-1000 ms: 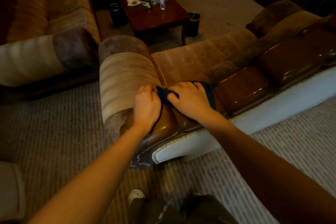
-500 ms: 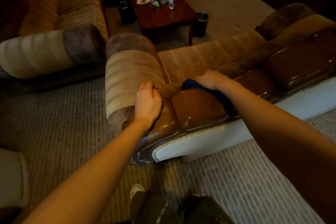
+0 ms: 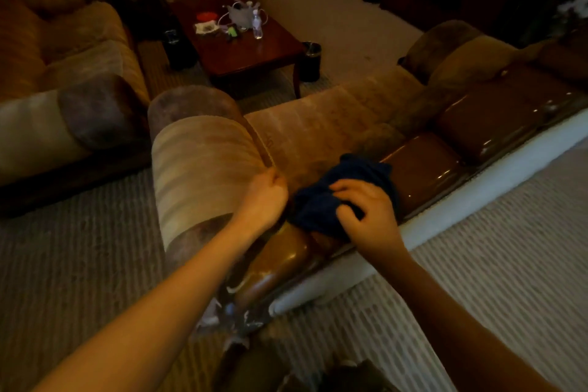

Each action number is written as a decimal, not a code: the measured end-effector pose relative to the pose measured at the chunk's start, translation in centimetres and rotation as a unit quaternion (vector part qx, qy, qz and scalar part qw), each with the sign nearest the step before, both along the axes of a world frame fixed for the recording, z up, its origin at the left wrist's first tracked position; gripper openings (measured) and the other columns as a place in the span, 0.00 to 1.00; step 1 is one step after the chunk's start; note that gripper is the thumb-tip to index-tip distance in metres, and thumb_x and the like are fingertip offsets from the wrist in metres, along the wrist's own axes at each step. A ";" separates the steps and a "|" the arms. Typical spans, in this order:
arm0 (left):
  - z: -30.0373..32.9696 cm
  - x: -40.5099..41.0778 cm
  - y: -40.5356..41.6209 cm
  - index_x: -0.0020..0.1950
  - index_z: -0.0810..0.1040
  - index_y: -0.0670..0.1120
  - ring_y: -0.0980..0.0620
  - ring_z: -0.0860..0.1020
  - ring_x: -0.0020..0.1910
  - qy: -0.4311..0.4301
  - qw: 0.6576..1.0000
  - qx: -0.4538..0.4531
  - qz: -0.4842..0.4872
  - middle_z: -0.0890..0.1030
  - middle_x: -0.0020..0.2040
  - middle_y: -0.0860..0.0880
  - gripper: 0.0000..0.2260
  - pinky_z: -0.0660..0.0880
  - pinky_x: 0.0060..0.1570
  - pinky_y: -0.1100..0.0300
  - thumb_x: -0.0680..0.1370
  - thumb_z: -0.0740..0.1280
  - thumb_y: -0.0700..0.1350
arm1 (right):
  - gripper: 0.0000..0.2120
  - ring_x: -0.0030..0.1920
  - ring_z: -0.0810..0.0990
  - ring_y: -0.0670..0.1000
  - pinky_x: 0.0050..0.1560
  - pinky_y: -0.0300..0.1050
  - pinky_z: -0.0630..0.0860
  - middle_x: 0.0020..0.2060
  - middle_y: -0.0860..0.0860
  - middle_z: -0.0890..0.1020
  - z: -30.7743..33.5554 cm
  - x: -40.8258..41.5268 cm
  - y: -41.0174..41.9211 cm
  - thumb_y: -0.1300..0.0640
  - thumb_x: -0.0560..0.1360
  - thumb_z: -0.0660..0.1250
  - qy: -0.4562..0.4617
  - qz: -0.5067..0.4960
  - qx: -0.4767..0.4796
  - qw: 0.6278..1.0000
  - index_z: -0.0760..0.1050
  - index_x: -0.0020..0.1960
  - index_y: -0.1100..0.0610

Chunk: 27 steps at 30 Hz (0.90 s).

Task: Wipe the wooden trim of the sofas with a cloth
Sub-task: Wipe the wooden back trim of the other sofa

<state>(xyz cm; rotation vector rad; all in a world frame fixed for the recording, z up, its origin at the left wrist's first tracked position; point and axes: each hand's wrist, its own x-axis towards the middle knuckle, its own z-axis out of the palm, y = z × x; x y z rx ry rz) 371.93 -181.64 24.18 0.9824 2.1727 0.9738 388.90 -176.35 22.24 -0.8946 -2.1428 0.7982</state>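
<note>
Blue cloth [image 3: 321, 204] on wooden trim [image 3: 280, 259]

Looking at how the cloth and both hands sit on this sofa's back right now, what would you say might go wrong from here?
1. The right hand grips only part of the bunched dark cloth; loose folds may drag over the sofa's fabric upholstery instead of the glossy wooden trim.
2. The left hand pinches near the armrest's edge; its grip might tug the piping.
3. The room is dim, so missed patches on the trim may go unnoticed.
</note>
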 end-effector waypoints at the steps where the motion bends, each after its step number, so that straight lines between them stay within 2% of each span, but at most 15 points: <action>1: 0.4 0.1 0.9 0.46 0.75 0.40 0.40 0.76 0.48 0.033 0.998 -0.020 -0.056 0.78 0.45 0.38 0.11 0.71 0.48 0.46 0.76 0.56 0.45 | 0.18 0.50 0.78 0.51 0.55 0.49 0.72 0.49 0.52 0.82 -0.4 -0.1 -0.2 0.51 0.71 0.56 0.001 -0.020 0.027 0.999 0.81 0.48 0.59; 3: 1.4 0.4 2.4 0.53 0.76 0.40 0.39 0.75 0.54 0.100 0.982 -0.027 -0.155 0.78 0.53 0.36 0.15 0.72 0.52 0.48 0.75 0.56 0.47 | 0.18 0.46 0.78 0.52 0.50 0.51 0.75 0.45 0.53 0.82 -0.6 -0.8 0.8 0.53 0.71 0.54 -0.014 -0.089 0.046 0.995 0.80 0.47 0.60; 4: 2.0 0.8 2.9 0.57 0.75 0.41 0.39 0.74 0.57 0.106 0.974 -0.025 -0.197 0.77 0.56 0.37 0.14 0.71 0.54 0.51 0.77 0.57 0.45 | 0.18 0.46 0.78 0.53 0.50 0.51 0.75 0.45 0.54 0.82 -0.4 -1.2 1.3 0.53 0.71 0.54 -0.025 -0.138 0.033 0.990 0.80 0.47 0.60; 6: 2.7 1.2 3.9 0.64 0.71 0.42 0.42 0.70 0.62 0.115 0.955 -0.017 -0.274 0.74 0.61 0.39 0.14 0.67 0.57 0.54 0.80 0.58 0.42 | 0.18 0.55 0.76 0.53 0.55 0.50 0.73 0.53 0.55 0.80 -0.3 -1.7 2.2 0.53 0.72 0.54 -0.036 -0.229 -0.002 0.973 0.79 0.50 0.61; 9: 2.6 1.4 5.0 0.72 0.65 0.44 0.44 0.66 0.68 0.095 0.936 -0.001 -0.339 0.68 0.68 0.42 0.17 0.64 0.63 0.56 0.82 0.56 0.45 | 0.13 0.64 0.70 0.53 0.64 0.53 0.68 0.62 0.55 0.75 -1.2 -1.7 1.7 0.58 0.75 0.57 -0.032 -0.305 -0.024 0.951 0.78 0.51 0.62; 12: 1.8 1.7 4.3 0.75 0.59 0.47 0.45 0.63 0.71 0.042 0.921 -0.008 -0.388 0.63 0.73 0.44 0.21 0.62 0.66 0.55 0.83 0.53 0.50 | 0.09 0.65 0.69 0.52 0.65 0.48 0.66 0.66 0.54 0.71 -1.5 -2.3 -0.8 0.62 0.77 0.57 0.046 -0.417 -0.078 0.904 0.76 0.51 0.62; 14: 1.3 2.1 3.2 0.75 0.59 0.49 0.47 0.62 0.72 0.031 0.917 0.011 -0.397 0.63 0.74 0.46 0.21 0.61 0.67 0.54 0.83 0.52 0.52 | 0.09 0.59 0.72 0.50 0.61 0.47 0.69 0.60 0.54 0.74 -1.6 -3.7 -3.5 0.63 0.78 0.55 0.143 -0.483 -0.127 0.854 0.73 0.52 0.62; 15: 1.1 2.2 2.8 0.75 0.59 0.50 0.47 0.62 0.72 0.035 0.918 0.024 -0.394 0.63 0.74 0.47 0.22 0.60 0.68 0.52 0.82 0.51 0.54 | 0.09 0.55 0.73 0.51 0.59 0.49 0.71 0.55 0.54 0.74 -1.7 -4.5 -5.2 0.64 0.78 0.54 0.203 -0.495 -0.150 0.832 0.71 0.54 0.61; 17: 0.8 2.2 2.4 0.76 0.58 0.53 0.48 0.61 0.73 0.037 0.919 0.045 -0.390 0.61 0.75 0.49 0.23 0.59 0.70 0.49 0.82 0.50 0.58 | 0.10 0.51 0.75 0.52 0.55 0.53 0.73 0.52 0.53 0.75 -2.0 -6.4 -8.8 0.63 0.80 0.52 0.291 -0.495 -0.197 0.795 0.67 0.60 0.59; 19: 0.8 2.3 2.5 0.76 0.55 0.57 0.49 0.58 0.74 0.055 0.909 0.047 -0.410 0.59 0.76 0.52 0.25 0.57 0.71 0.46 0.80 0.48 0.62 | 0.10 0.47 0.76 0.46 0.51 0.49 0.75 0.49 0.48 0.75 -2.0 -7.8 -11.4 0.60 0.81 0.52 0.324 -0.489 -0.232 0.775 0.64 0.61 0.53; 21: 0.8 2.5 2.8 0.75 0.54 0.60 0.49 0.56 0.75 0.098 0.893 0.029 -0.438 0.57 0.76 0.53 0.25 0.54 0.70 0.43 0.79 0.46 0.65 | 0.10 0.43 0.75 0.43 0.46 0.45 0.73 0.46 0.44 0.74 -1.7 -8.4 -11.6 0.58 0.81 0.52 0.313 -0.499 -0.248 0.769 0.62 0.62 0.50; 22: 0.7 2.6 2.9 0.75 0.55 0.61 0.48 0.55 0.75 0.119 0.886 0.016 -0.447 0.57 0.77 0.53 0.25 0.53 0.69 0.42 0.79 0.45 0.65 | 0.12 0.44 0.75 0.45 0.46 0.45 0.72 0.48 0.46 0.74 -1.6 -8.3 -10.8 0.57 0.81 0.51 0.298 -0.508 -0.252 0.768 0.61 0.64 0.52; 24: 0.7 2.7 3.1 0.74 0.58 0.61 0.47 0.53 0.75 0.152 0.875 -0.008 -0.459 0.56 0.77 0.53 0.24 0.51 0.69 0.40 0.79 0.45 0.64 | 0.17 0.51 0.76 0.50 0.50 0.47 0.73 0.55 0.51 0.75 -1.6 -7.6 -8.3 0.55 0.81 0.51 0.276 -0.523 -0.249 0.767 0.59 0.69 0.56; 27: 0.8 2.7 3.2 0.73 0.61 0.61 0.45 0.52 0.75 0.178 0.865 -0.021 -0.469 0.55 0.77 0.52 0.25 0.51 0.68 0.40 0.79 0.43 0.65 | 0.20 0.57 0.76 0.54 0.59 0.54 0.73 0.60 0.55 0.74 -2.4 -5.1 -3.9 0.53 0.80 0.52 0.259 -0.531 -0.261 0.763 0.59 0.70 0.56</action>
